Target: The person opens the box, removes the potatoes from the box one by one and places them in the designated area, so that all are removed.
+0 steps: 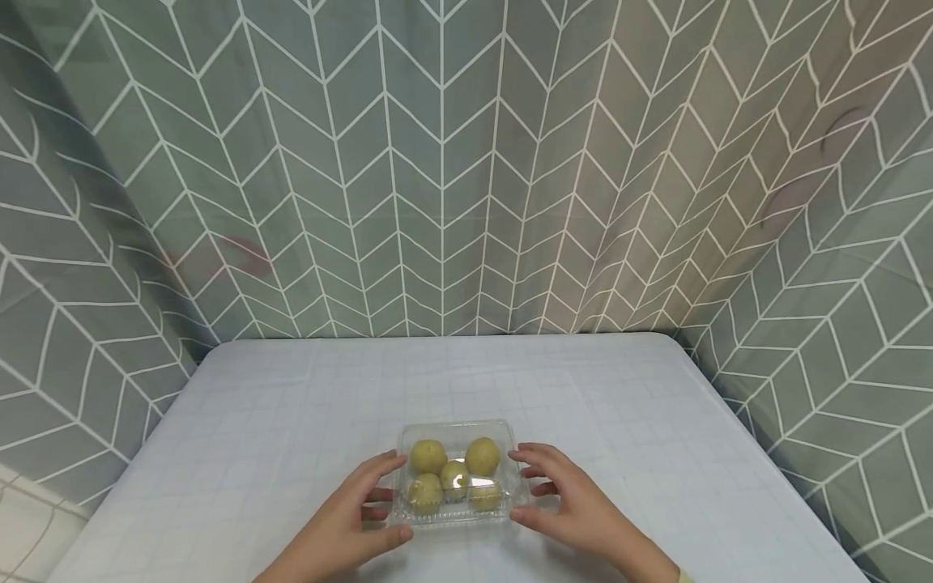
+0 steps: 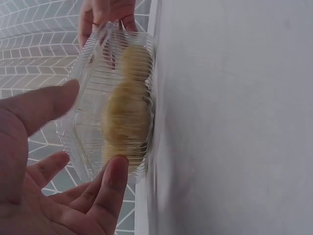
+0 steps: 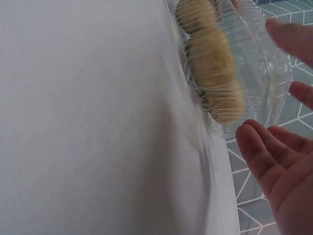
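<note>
A clear plastic clamshell box (image 1: 456, 431) with ribbed sides lies closed on the white-covered table, near its front edge. Inside sit several round, yellowish balls (image 1: 428, 457), resembling fruit or buns. My left hand (image 1: 353, 506) is at the box's left side, thumb near the front corner and fingers spread along the edge. On the opposite side my right hand (image 1: 572, 502) mirrors it, its fingertips right at the rim. In the left wrist view, a fingertip overlaps the ribbed wall (image 2: 90, 117). The right wrist view shows loosely bent fingers (image 3: 254, 142) beside the box's lower corner.
A pale cloth with faint grid creases covers the table (image 1: 291, 405), whose far corners are rounded. Grey-green curtains (image 1: 437, 162) with white chevron lines hang behind it and along both sides. A light tiled patch (image 1: 32, 526) shows at the lower left.
</note>
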Available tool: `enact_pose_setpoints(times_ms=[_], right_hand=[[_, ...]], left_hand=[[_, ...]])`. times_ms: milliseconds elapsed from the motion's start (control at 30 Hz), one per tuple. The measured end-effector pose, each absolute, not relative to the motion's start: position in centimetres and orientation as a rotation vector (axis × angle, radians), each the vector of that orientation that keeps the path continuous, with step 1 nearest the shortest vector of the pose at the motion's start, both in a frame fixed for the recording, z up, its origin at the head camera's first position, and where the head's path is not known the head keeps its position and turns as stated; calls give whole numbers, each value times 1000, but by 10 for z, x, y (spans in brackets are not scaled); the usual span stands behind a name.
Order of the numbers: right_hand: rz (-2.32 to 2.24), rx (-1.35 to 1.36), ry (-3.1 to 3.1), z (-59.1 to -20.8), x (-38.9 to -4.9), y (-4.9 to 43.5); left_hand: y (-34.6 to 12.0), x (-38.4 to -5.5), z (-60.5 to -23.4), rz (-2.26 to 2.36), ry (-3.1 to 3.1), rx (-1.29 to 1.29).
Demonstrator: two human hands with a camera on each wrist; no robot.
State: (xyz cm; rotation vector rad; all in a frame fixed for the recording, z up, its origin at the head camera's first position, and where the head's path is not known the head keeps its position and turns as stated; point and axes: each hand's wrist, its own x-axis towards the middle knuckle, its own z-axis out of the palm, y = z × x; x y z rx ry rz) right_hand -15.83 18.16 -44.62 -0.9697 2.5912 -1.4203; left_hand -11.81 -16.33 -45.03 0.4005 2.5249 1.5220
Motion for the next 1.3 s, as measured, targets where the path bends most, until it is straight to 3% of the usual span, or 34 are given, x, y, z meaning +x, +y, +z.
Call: enact_pose_setpoints(times_ms=[400,800,1300], right_hand=[[-1426,-1061,2611,-452,-160,179],[-1414,-984,2595,-455,-161,178],[-1341,-1062,2739,-448,-166,182]], left_hand=[[-165,-119,-455,1517,2544,435],[-161,-121,-457,1619,2516,415],[-166,-124,-445,1442,2709,385]])
